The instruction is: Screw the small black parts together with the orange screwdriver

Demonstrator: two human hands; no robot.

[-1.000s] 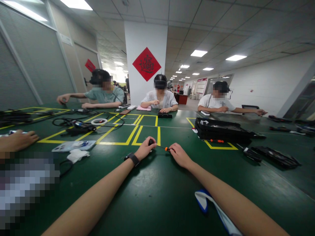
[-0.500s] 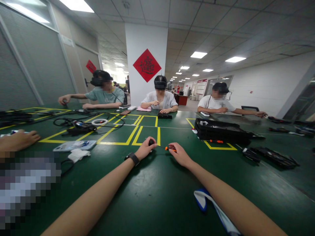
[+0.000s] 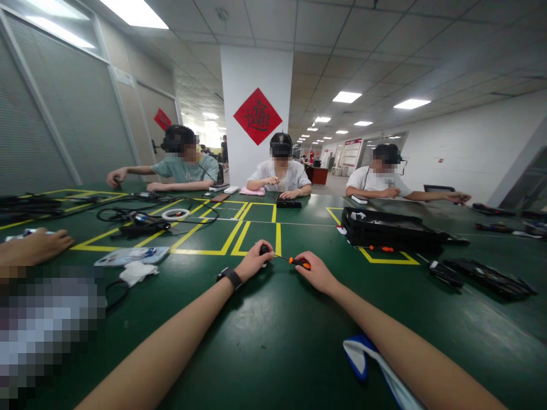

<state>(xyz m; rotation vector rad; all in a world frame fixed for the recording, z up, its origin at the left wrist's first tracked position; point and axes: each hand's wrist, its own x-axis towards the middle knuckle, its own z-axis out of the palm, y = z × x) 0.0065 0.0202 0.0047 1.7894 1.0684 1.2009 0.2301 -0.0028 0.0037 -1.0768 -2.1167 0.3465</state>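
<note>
Near the middle of the green table [image 3: 256, 347], my left hand [image 3: 253, 261] is closed around a small black part [image 3: 264, 249]. My right hand [image 3: 318, 272] grips a screwdriver [image 3: 299, 263] by its orange and black handle. The thin shaft points left, its tip at the black part; whether it touches cannot be made out. Both hands are low over the table, a short gap between them. A dark band is on my left wrist.
Black trays [image 3: 384, 228] are stacked at the right, beside an orange tool [image 3: 382, 249] and black parts [image 3: 491, 278]. Cables [image 3: 145, 219], a phone [image 3: 132, 256] and tissue [image 3: 139, 273] lie left. A blue-white strap [image 3: 363, 353] is by my right forearm. Three people sit opposite; another hand is at left.
The view has shifted slightly. My right hand has moved a little away from my left, and more of the screwdriver's handle shows. Both hands keep their hold.
</note>
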